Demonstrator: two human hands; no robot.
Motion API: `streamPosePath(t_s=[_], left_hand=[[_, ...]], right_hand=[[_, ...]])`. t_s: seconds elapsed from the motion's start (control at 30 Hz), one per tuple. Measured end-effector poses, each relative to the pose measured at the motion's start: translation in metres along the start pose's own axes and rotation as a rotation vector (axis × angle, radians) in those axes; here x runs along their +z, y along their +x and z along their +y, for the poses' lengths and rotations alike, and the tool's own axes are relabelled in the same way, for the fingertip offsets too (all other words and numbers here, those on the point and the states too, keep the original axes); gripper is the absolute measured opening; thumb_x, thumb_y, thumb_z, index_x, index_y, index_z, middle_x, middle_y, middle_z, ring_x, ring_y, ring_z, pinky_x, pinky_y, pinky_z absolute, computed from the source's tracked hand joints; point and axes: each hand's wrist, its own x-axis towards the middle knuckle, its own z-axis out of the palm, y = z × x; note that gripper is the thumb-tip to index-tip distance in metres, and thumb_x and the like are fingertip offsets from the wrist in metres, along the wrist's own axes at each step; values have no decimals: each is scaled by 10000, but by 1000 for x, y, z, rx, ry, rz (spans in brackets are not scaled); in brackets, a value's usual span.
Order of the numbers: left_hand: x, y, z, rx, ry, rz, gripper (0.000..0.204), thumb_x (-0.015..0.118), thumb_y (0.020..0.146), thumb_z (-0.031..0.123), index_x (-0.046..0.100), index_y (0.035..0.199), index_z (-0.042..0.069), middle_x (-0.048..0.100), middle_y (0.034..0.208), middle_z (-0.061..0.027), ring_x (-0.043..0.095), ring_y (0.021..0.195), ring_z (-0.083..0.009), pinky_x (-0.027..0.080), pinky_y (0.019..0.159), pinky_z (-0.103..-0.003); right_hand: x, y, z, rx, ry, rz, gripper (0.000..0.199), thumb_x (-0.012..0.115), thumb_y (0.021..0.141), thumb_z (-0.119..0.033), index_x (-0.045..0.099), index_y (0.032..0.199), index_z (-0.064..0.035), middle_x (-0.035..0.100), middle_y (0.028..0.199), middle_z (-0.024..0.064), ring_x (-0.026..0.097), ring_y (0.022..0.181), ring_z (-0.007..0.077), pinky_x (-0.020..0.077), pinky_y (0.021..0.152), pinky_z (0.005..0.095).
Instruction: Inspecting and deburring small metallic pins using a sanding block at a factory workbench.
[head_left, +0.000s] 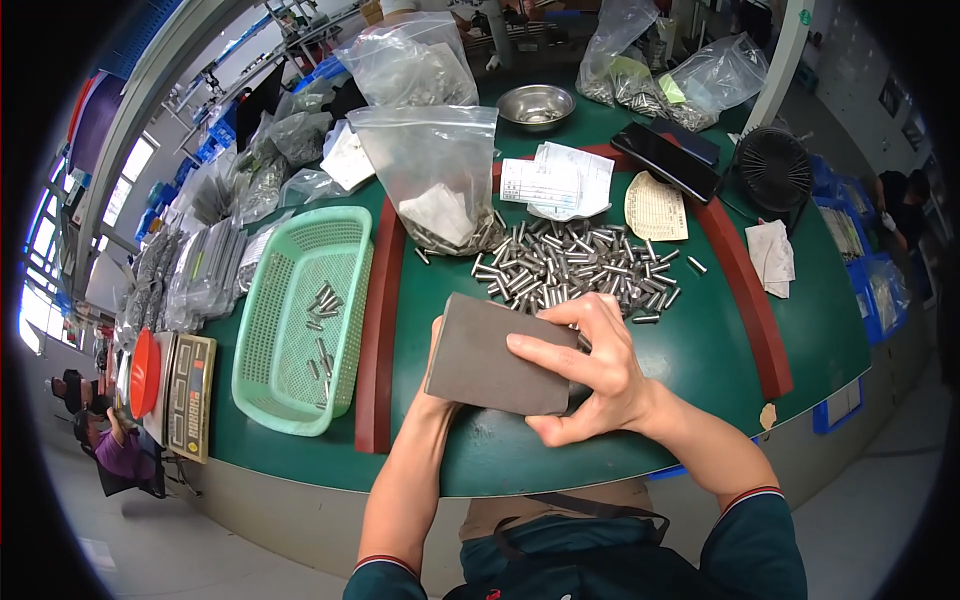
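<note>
A flat grey-brown rectangular block (500, 352), perhaps a sanding sponge, is held tilted above the green table in front of me. My left hand (434, 402) supports it from behind at its left edge, with most of its fingers hidden. At the block's right side, my right hand (600, 365) grips it, the index finger lying across its face and the thumb low near the bottom corner. Just beyond the hands spreads a heap of small metal pins (570, 262). Whether any pin is in the right hand cannot be made out.
Dark red strips (376, 350) frame the work area. On the left stand a green basket (245, 380) with several pins and a scale (187, 395). Farther back are a clear bag (425, 150), a steel bowl (536, 106), papers (540, 185), a phone (665, 160) and a black fan (772, 168).
</note>
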Motion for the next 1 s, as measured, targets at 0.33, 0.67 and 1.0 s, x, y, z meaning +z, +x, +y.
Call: streamPosePath(t_s=[0.33,0.67,1.0], left_hand=[[8,-3,5,53,87,9,190,725,747,13,665,927,13,668,899,-40,598,833,-91,486,763,-261],[2,-2,2,247,108,-126,186,691,751,-40,653,928,5,666,901,-70,613,833,-113,504,770,-273],[-1,-1,6,336,43,-265,129,679,745,-73,644,850,-4,655,863,-65,612,808,-129,503,768,-280]], right_hand=[[-1,-3,8,94,-86,12,647,731,505,-315,650,1110,-101,539,903,104,525,808,240,372,747,366],[1,-2,19,129,-105,81,639,731,495,-292,648,1095,-89,536,900,111,521,791,253,382,734,362],[7,-7,29,256,-138,131,606,721,512,-269,644,1079,-72,526,875,93,512,774,239,372,742,352]])
